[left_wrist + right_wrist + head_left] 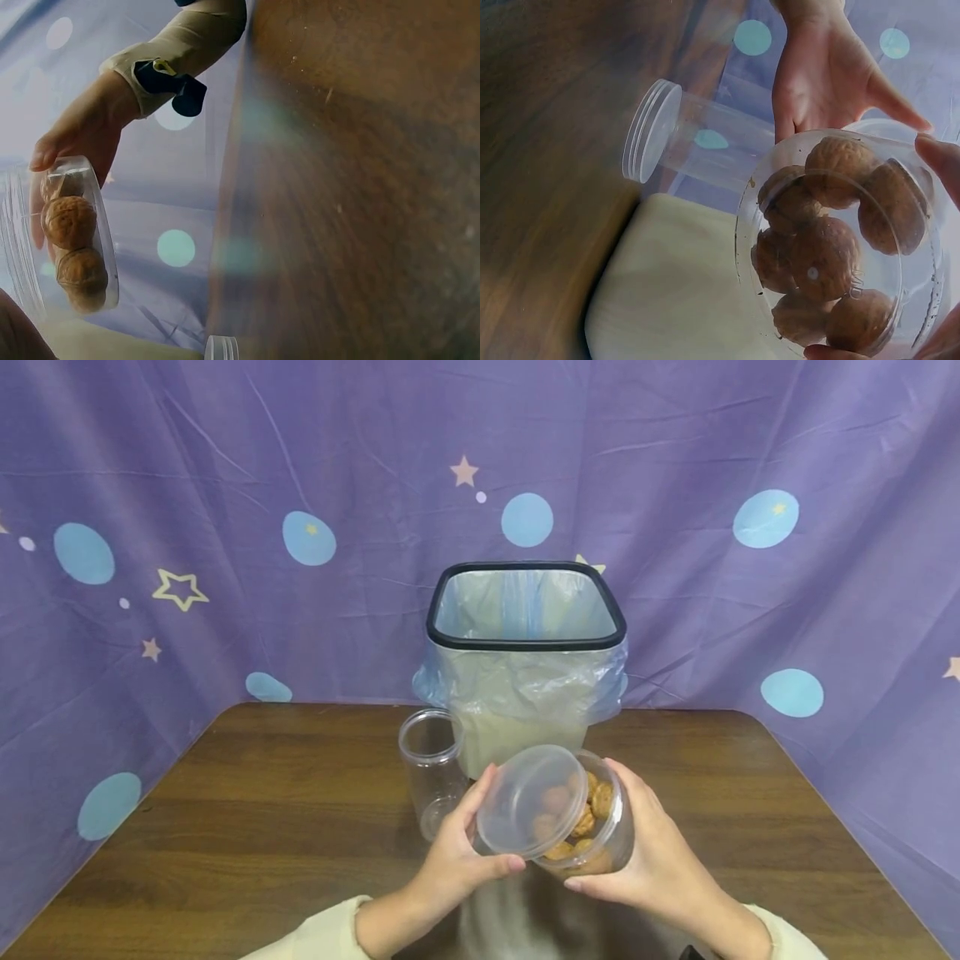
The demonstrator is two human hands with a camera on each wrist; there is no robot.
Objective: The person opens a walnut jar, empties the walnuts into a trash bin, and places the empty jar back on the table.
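My left hand [453, 860] pinches a round translucent lid [517, 802] between thumb and fingers. The lid is tilted and apart from most of the jar mouth, covering its left part. In my right hand [660, 852] is a transparent plastic jar [621, 839], gripped around its side and tipped toward the left. Several walnuts [582, 821] lie inside it. The right wrist view shows the walnuts [825, 251] through the jar's bottom, with the left hand [825, 75] beyond. In the left wrist view the right hand [86, 127] holds the jar from its far side.
A second transparent jar [431, 777] stands uncovered left of a pale bin [487, 739]. The bin has a black rim [525, 645] and a bluish plastic liner [525, 685]. Both stand on a brown wooden table [262, 810], before a purple curtain [360, 435].
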